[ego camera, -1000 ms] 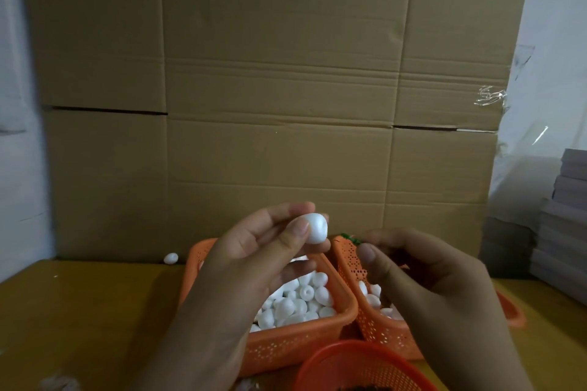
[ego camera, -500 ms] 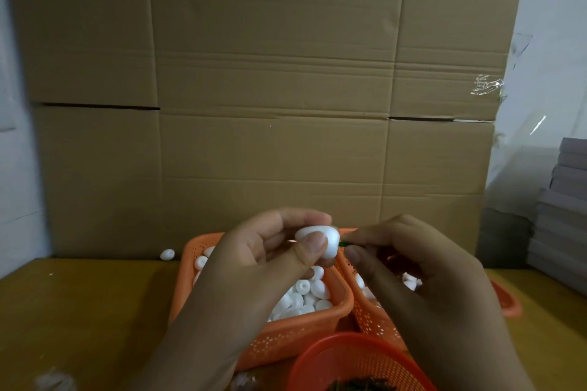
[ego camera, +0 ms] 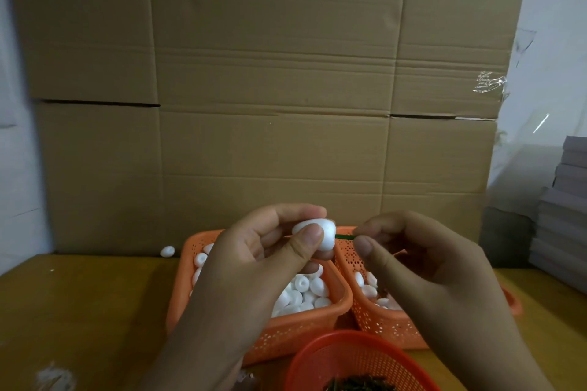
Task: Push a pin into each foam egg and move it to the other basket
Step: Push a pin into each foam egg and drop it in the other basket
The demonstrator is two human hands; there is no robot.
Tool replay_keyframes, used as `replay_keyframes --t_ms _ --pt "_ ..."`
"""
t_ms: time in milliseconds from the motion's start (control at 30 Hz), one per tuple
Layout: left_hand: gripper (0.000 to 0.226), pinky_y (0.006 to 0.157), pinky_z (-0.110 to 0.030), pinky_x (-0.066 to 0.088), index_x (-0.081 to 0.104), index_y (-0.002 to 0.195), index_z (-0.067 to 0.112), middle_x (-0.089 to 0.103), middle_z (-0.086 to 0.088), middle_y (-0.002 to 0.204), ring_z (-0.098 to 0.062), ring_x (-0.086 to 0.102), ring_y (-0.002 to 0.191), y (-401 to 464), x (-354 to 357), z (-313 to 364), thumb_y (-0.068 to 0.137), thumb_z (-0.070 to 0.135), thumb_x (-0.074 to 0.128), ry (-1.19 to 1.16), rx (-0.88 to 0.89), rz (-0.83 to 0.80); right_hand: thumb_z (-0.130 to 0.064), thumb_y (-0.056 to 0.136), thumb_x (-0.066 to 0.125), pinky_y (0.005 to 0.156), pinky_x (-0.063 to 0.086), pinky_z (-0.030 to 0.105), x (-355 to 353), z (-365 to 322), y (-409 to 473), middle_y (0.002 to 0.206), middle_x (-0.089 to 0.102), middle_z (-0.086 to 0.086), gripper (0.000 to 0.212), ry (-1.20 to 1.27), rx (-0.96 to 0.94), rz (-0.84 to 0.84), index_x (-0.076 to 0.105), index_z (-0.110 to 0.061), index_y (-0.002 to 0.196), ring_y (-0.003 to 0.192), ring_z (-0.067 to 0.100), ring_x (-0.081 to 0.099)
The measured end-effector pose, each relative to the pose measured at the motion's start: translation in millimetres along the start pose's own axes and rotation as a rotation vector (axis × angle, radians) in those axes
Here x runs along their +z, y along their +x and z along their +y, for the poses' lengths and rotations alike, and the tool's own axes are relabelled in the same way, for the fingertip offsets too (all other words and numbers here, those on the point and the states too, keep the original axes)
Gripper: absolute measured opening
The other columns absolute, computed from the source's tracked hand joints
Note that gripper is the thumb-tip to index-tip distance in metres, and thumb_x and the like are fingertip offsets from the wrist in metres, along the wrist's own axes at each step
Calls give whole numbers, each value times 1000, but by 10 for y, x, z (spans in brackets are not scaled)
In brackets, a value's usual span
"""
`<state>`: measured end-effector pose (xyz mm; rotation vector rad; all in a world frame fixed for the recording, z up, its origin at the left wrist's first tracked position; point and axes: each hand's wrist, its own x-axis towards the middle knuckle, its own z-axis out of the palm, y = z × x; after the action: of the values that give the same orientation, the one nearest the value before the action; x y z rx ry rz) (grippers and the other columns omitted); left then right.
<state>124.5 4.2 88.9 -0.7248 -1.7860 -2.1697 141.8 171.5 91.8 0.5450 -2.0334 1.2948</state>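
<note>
**A:** So the backdrop is a big flattened cardboard sheet (ego camera: 273, 98) standing against the wall, and in front of it a yellowish wooden table (ego camera: 79, 311). What's sitting on it?

**B:** Using the left orange basket (ego camera: 305, 324) as the landmark: it's full of plain white foam eggs (ego camera: 305, 295). Touching its right side is a second orange basket (ego camera: 381, 324) with a few eggs in it, mostly hidden behind a hand. In front of the left basket, at the bottom edge, there's a round red basket (ego camera: 359, 355) holding dark thin bits, probably pins, too dim to be sure.

**A:** And the hands?

**B:** Both raised above the back rim of the left basket, close together. The left hand (ego camera: 263, 260) grips one foam egg (ego camera: 320, 233), thumb across the front and fingers curled behind. The right hand (ego camera: 422, 267) pinches a green pin (ego camera: 344, 236) between thumb and forefinger, lying level, with its tip right at the egg's right end. Can't tell how deep it's in.

**A:** Anything else?

**B:** One stray egg (ego camera: 167, 251) on the table, left of the left basket near the cardboard. Far right of the baskets, a stack of grey sheets (ego camera: 562, 209).
</note>
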Motion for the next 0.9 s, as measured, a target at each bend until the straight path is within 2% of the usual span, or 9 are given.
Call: replay_keyframes --t_ms 233,500,667,767,900 --pt "28 63 -15 54 75 91 27 76 -6 82 -13 73 77 10 -1 3 65 34 68 -17 -6 12 -46 69 60 58 49 12 31 20 -4 73 68 -16 14 -30 -31 12 67 -34 70 69 4 65" --pt "27 65 -18 56 76 90 24 76 -7 81 -17 74 78 14 28 -64 65 33 68 -59 -25 36 -39 75 60 59 50 17 97 -5 -56 69 65 -18 8 -104 -104 49 65 -33 72 67 5 64" --pt "31 65 -16 55 76 91 28 76 -5 80 -13 74 76 -5 37 -33 63 38 69 -27 2 31 -34 76 63 58 47 12 120 14 -67 68 65 -17 6 -87 -104 80 64 -32 71 66 7 64" --pt "30 65 -16 55 76 90 28 76 -4 79 -14 74 77 -12 32 -22 63 38 69 -14 9 24 -34 82 69 58 47 12 129 14 -71 68 64 -17 12 -100 -120 95 64 -33 71 66 7 64" --pt "32 67 -17 56 75 92 30 77 -2 80 -14 74 80 -8 18 -32 62 41 69 22 11 6 -34 81 72 58 47 11 136 17 -69 69 64 -17 13 -109 -122 99 64 -32 72 66 6 64"
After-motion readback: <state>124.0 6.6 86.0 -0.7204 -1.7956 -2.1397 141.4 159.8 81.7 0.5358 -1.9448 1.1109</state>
